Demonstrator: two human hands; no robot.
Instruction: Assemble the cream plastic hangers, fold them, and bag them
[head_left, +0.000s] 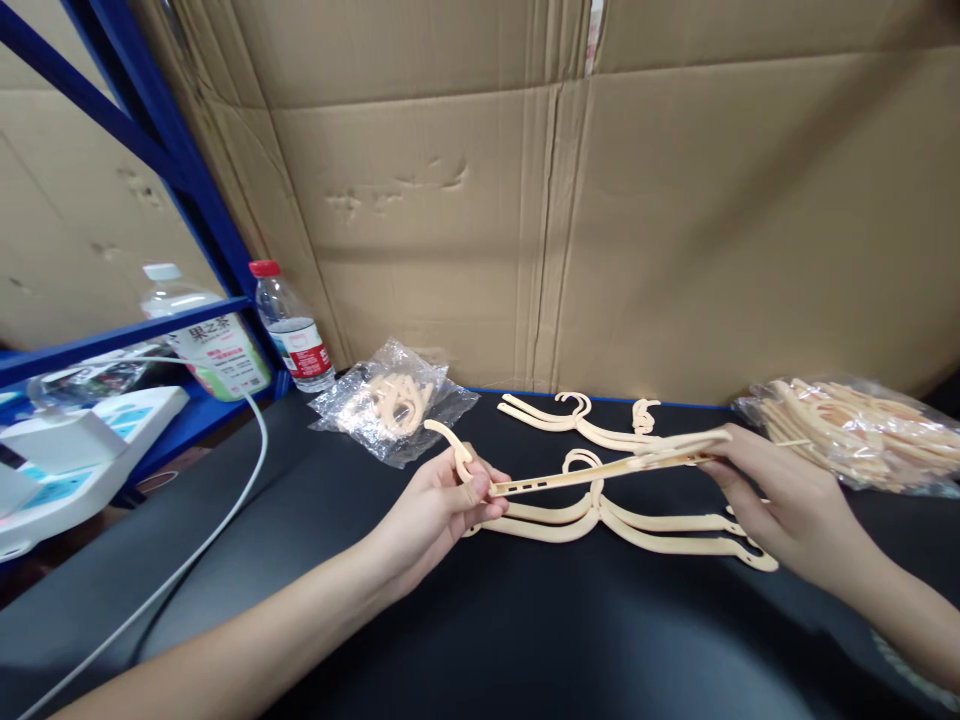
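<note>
My left hand [439,505] pinches a small curved hook piece [448,440] at the left end of a cream plastic clothes hanger [566,480]. That hanger is held level above the table, its slotted edge facing me. Around its right end the fingers of my right hand [787,500] are closed. Below it lie cream hangers [555,534] side by side, hooks pointing away; my hands partly cover their ends. Further back rest more hangers [544,420], with a few small hook pieces [643,416] beside them. I cannot tell whether the hook piece is joined to the held hanger.
A clear bag [442,390] of small cream parts lies back left, and another plastic bag [862,430] of long parts back right. Bottles [300,345] and a white power strip [90,460] stand left by a blue frame. A white cable [217,530] crosses the black table. Cardboard [435,240] rises behind.
</note>
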